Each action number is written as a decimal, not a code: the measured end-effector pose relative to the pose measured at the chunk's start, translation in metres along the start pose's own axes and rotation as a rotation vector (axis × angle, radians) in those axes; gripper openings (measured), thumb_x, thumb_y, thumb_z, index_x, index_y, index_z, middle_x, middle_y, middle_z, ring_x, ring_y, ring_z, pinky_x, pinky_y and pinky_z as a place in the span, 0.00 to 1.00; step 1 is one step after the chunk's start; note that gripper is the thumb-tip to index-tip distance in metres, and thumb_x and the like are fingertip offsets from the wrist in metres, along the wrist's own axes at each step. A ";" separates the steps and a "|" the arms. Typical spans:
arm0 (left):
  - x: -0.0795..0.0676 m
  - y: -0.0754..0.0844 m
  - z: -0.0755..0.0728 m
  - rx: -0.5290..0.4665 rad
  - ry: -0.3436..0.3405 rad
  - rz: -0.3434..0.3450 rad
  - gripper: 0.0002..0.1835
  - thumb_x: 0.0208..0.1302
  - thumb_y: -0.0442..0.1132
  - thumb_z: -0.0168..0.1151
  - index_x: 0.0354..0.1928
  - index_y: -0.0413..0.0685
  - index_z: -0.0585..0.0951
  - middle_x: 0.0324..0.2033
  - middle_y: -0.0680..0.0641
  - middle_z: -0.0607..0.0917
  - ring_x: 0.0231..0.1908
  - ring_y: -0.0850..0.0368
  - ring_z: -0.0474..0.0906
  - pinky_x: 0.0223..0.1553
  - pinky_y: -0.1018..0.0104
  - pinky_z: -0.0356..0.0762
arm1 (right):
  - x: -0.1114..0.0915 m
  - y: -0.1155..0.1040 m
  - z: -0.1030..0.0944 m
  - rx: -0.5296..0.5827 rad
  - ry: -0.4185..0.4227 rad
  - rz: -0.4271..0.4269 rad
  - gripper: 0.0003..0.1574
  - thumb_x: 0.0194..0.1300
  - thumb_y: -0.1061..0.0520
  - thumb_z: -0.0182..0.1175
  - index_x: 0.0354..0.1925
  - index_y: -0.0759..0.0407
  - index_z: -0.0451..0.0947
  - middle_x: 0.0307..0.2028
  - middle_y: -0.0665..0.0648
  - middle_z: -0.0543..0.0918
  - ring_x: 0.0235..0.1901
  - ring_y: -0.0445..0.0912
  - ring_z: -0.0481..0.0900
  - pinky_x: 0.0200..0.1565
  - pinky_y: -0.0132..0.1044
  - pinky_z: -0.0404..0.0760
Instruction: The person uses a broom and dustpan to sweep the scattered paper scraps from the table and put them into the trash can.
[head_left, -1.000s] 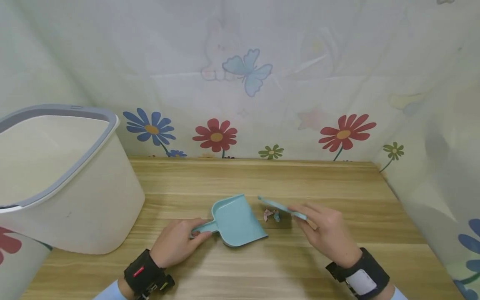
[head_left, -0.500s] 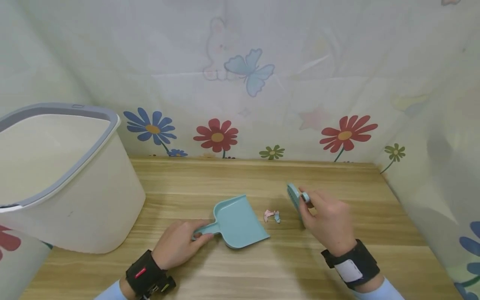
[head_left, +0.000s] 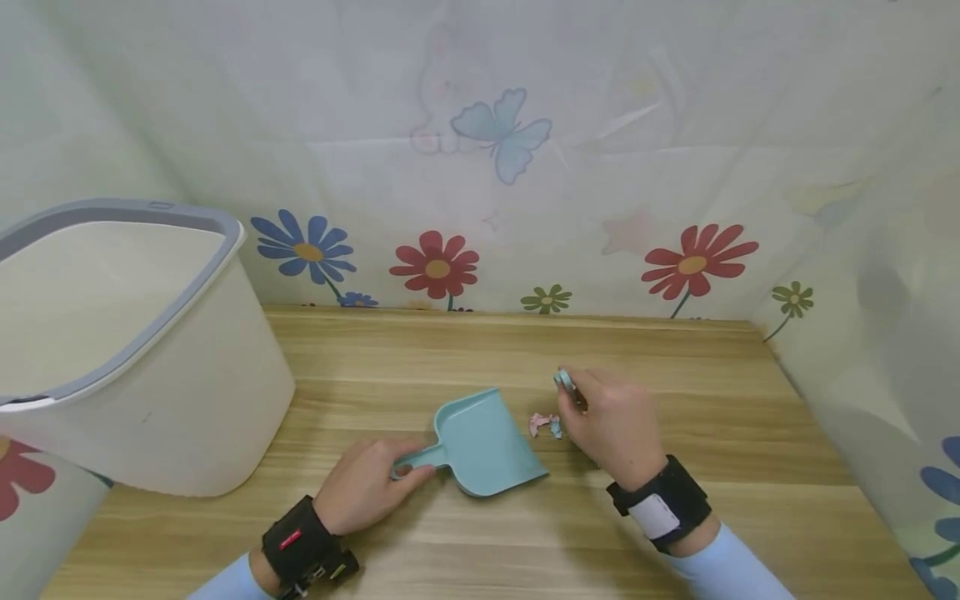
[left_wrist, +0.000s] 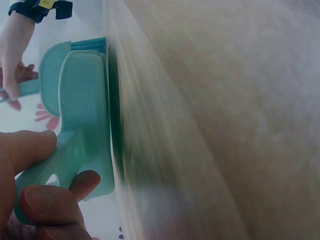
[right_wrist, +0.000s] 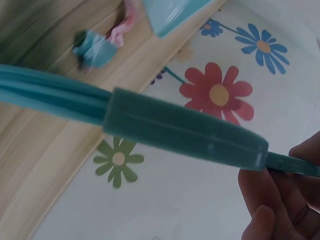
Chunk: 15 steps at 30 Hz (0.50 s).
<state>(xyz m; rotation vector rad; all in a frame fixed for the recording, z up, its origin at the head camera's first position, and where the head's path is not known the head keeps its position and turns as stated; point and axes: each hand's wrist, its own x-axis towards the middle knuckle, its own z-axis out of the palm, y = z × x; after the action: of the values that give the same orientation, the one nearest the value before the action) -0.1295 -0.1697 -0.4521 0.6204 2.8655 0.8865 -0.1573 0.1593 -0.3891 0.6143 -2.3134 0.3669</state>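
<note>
My left hand (head_left: 371, 485) grips the handle of a light blue dustpan (head_left: 483, 446), which lies on the wooden table with its wide lip facing right. In my right hand (head_left: 617, 423) is a matching small brush, its handle end (head_left: 563, 380) pinched between thumb and fingers. The right wrist view shows the brush's back (right_wrist: 185, 127) and blue bristles (right_wrist: 50, 95); in the head view the hand hides most of it. Between dustpan lip and right hand lie a crumpled pink scrap (head_left: 537, 423) and a crumpled blue scrap (head_left: 556, 428), apart from the lip.
A tall white bin (head_left: 202, 392) with a grey rim stands at the left, its top uncovered. The wooden table (head_left: 420, 350) meets a flower-printed curtain (head_left: 337, 167) at the back and right.
My right hand first drew the brush rightward off the scraps, turning it, then came back left beside them. The dustpan and left hand stay almost where they were.
</note>
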 end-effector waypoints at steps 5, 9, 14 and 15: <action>-0.002 0.002 0.001 -0.032 -0.007 0.006 0.15 0.69 0.55 0.68 0.50 0.57 0.89 0.16 0.65 0.69 0.15 0.72 0.57 0.19 0.73 0.57 | 0.006 -0.015 0.010 0.034 -0.004 -0.016 0.08 0.57 0.63 0.73 0.36 0.67 0.88 0.19 0.53 0.80 0.16 0.40 0.72 0.20 0.31 0.69; -0.003 0.004 0.002 -0.044 -0.005 0.011 0.15 0.69 0.55 0.68 0.48 0.56 0.89 0.17 0.64 0.69 0.16 0.72 0.58 0.19 0.73 0.58 | 0.010 -0.025 0.015 0.073 -0.012 -0.016 0.08 0.58 0.62 0.72 0.36 0.66 0.88 0.19 0.53 0.80 0.17 0.40 0.74 0.20 0.30 0.71; -0.002 0.002 0.003 -0.030 -0.010 0.011 0.13 0.69 0.55 0.68 0.45 0.58 0.89 0.16 0.65 0.64 0.15 0.72 0.56 0.19 0.73 0.56 | 0.011 -0.035 0.019 0.092 -0.016 -0.014 0.08 0.57 0.60 0.73 0.36 0.64 0.89 0.19 0.52 0.82 0.17 0.39 0.76 0.20 0.31 0.72; -0.002 0.002 0.004 -0.027 -0.011 0.011 0.12 0.69 0.55 0.68 0.45 0.58 0.89 0.15 0.65 0.63 0.15 0.72 0.56 0.19 0.73 0.55 | 0.011 -0.037 0.019 0.097 -0.018 -0.015 0.08 0.57 0.60 0.73 0.37 0.63 0.89 0.20 0.51 0.82 0.18 0.39 0.76 0.21 0.31 0.72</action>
<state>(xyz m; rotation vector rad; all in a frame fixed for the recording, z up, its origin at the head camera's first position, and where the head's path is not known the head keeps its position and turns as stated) -0.1262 -0.1670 -0.4542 0.6370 2.8381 0.9194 -0.1557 0.1161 -0.3918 0.6847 -2.3174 0.4700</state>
